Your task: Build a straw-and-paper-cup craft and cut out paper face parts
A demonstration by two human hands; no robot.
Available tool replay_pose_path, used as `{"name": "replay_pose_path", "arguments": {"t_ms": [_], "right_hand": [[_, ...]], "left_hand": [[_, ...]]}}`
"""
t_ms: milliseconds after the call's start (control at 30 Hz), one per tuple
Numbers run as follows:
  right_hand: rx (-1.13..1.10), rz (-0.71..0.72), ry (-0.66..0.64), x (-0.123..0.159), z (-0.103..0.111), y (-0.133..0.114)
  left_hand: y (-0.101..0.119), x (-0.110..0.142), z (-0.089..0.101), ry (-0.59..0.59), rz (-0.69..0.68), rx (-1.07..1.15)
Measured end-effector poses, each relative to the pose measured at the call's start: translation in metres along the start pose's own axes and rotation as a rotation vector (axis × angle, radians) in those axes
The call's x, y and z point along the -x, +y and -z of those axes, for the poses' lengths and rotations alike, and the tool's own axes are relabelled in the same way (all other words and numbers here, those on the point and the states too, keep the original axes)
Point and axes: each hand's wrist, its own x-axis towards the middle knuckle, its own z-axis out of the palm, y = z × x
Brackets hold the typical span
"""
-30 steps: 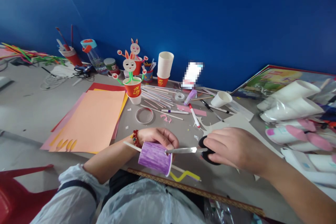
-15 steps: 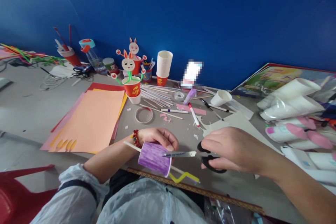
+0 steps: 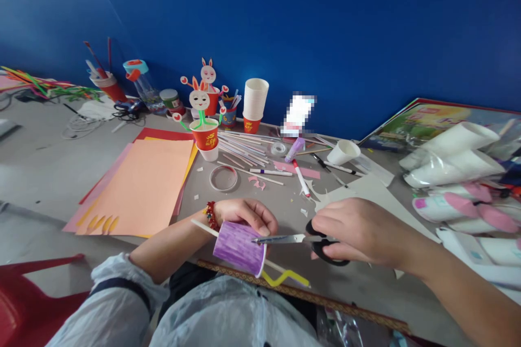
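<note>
My left hand (image 3: pixel 250 216) is closed round a purple-coloured paper cup (image 3: pixel 239 248) that lies on its side above the table's front edge. A thin pale stick (image 3: pixel 204 227) pokes out past the cup's base, and a bent yellow strip (image 3: pixel 287 278) shows below its rim. In my right hand (image 3: pixel 352 230) is a pair of black-handled scissors (image 3: pixel 280 239), my fingers through the loops. Their blades look nearly closed, with the tips against the purple side of the cup. Whether the tips have pierced the paper I cannot tell.
Coloured paper sheets (image 3: pixel 142 184) lie at left. Behind are rabbit figures on cups (image 3: pixel 205 135), a cup stack (image 3: pixel 255 100), a tape roll (image 3: pixel 223 178), several thin sticks (image 3: pixel 244 149) and markers (image 3: pixel 300 178). White paper (image 3: pixel 378 200) and wrapped cups (image 3: pixel 451 160) are at right.
Almost nothing differs. The scissors' handles have closed very slightly; the cup and both hands stay in nearly the same place.
</note>
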Motion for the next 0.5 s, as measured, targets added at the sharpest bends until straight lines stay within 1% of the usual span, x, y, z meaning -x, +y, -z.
{"name": "replay_pose_path", "arguments": {"t_ms": [167, 267, 367, 500], "right_hand": [[0.068, 0.07, 0.131, 0.001, -0.009, 0.006], [0.11, 0.057, 0.181, 0.0, -0.012, 0.007], [0.12, 0.033, 0.184, -0.001, -0.012, 0.007], [0.099, 0.035, 0.135, -0.001, -0.007, 0.006]], "left_hand": [[0.003, 0.003, -0.004, 0.031, -0.013, 0.019], [0.005, 0.004, -0.007, 0.057, -0.029, 0.03], [0.007, 0.004, -0.008, 0.066, -0.028, 0.039], [0.007, 0.004, -0.009, 0.069, -0.02, 0.023]]}}
